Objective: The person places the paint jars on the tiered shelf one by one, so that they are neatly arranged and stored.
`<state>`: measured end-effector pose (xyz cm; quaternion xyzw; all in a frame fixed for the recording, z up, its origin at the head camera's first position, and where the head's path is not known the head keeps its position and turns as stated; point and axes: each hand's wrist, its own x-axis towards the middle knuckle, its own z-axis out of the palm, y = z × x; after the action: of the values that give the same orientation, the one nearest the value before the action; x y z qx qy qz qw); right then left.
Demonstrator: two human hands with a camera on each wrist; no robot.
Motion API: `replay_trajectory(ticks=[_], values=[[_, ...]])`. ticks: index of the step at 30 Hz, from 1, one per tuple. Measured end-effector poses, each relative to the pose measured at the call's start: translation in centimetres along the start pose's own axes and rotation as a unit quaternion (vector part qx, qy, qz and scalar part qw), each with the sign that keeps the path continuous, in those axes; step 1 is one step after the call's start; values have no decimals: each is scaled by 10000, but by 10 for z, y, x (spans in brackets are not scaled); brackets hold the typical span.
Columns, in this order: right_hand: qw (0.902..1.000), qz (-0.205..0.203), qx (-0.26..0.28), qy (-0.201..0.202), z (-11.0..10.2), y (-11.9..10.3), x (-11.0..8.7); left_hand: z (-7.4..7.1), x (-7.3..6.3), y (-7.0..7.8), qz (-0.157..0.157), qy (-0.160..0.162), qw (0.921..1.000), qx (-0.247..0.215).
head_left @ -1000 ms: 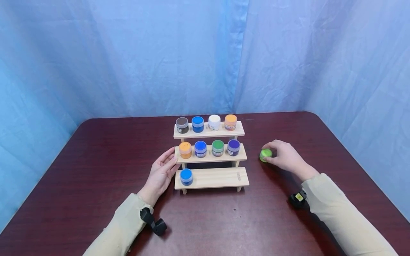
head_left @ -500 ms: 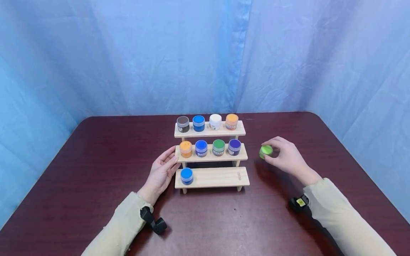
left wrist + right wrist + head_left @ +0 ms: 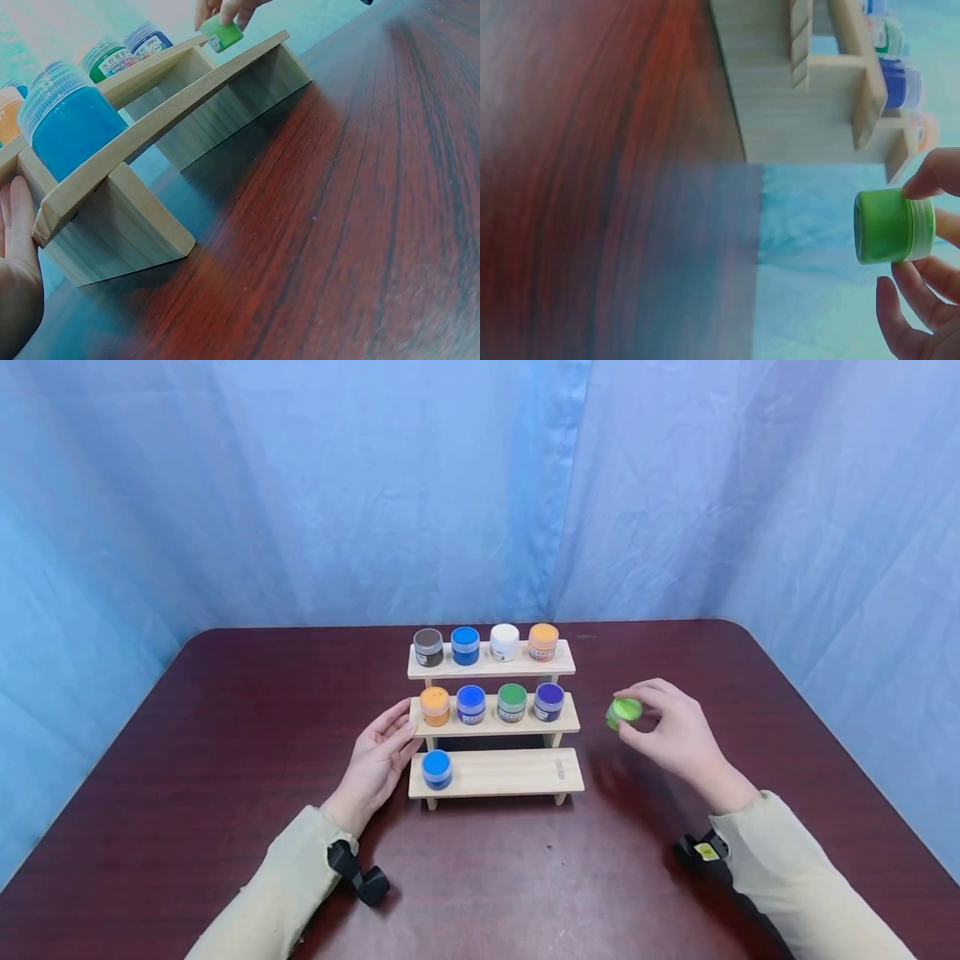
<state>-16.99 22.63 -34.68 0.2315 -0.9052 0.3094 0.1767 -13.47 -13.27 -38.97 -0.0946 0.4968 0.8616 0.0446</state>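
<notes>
In the head view my right hand [image 3: 678,731] pinches a small light-green paint jar [image 3: 624,711] between thumb and fingers, to the right of a three-tier wooden rack [image 3: 510,772]. The right wrist view shows this green jar [image 3: 889,226] tipped on its side and off the table. My left hand [image 3: 378,764] holds the left end of the middle shelf, its thumb at the shelf edge. On the bottom shelf's left end stands a blue paint jar [image 3: 437,769]. Orange [image 3: 435,706], blue [image 3: 471,704], green [image 3: 512,702] and purple jars [image 3: 549,702] line the middle shelf.
Brown [image 3: 428,647], blue [image 3: 465,646], white [image 3: 505,642] and orange jars [image 3: 543,642] stand on the top shelf. The rack rests on a dark red wooden table [image 3: 487,877]. Pale blue curtains [image 3: 375,493] hang behind and beside the table.
My right hand has lifted the light-green jar slightly off the table and tilted it. My left hand stays at the rack; the other jars keep their places.
</notes>
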Motion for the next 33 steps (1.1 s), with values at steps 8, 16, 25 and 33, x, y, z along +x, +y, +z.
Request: replay_trajectory(ticks=[8,16,25,33], values=[[9996,-188,188,129,-2,-17,-5,0,1,0,-9,4,10000,12],[9980,-507,381,78,-2,-32,-8,0,0,0,-14,-4,10000,59],[9951,-741,660,48,-1,-47,-7,0,-1,0,0,3,10000,58],[9919,-961,835,-23,5,-57,-5,0,0,-1,-4,-19,10000,-63]])
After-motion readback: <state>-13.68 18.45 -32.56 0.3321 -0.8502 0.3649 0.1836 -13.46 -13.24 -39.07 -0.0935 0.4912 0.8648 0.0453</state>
